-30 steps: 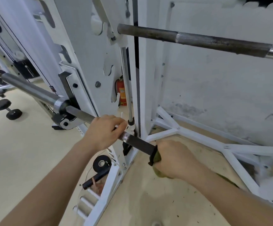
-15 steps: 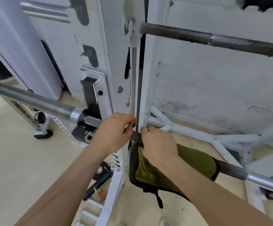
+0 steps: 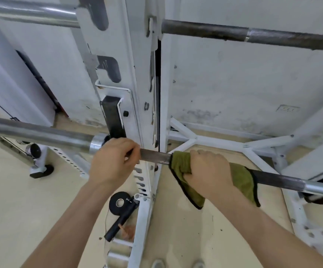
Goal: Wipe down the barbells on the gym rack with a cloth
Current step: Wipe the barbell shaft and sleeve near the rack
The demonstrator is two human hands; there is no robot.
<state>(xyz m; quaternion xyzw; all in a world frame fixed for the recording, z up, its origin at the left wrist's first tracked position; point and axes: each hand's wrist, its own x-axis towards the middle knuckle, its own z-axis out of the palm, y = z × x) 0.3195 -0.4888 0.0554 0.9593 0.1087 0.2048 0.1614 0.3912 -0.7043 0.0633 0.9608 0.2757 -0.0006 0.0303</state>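
In the head view we are steadying the lower barbell (image 3: pixel 154 158) with our left hand (image 3: pixel 112 161), its fingers curled around the dark knurled shaft just right of the chrome collar (image 3: pixel 96 145), beside the white rack upright (image 3: pixel 135 97). Our right hand (image 3: pixel 208 172) is gripping the green cloth (image 3: pixel 241 177), fingers pressed closed around it so that the cloth is wrapping the shaft, with loose corners hanging below. The bar is lying across the rack at a slight slant, its far-left sleeve running out of frame and its right end turning chrome past the cloth. A second, rustier barbell (image 3: pixel 253 35) is resting higher on the rack, apparently still to be wiped. To do this stroke well, we are judging that the cloth should be kept fully wrapped and squeezed firmly, sliding along the knurling in long passes while the left hand is stopping the bar from rolling. A small black dumbbell handle (image 3: pixel 121 215) is lying on the floor near the upright's base.
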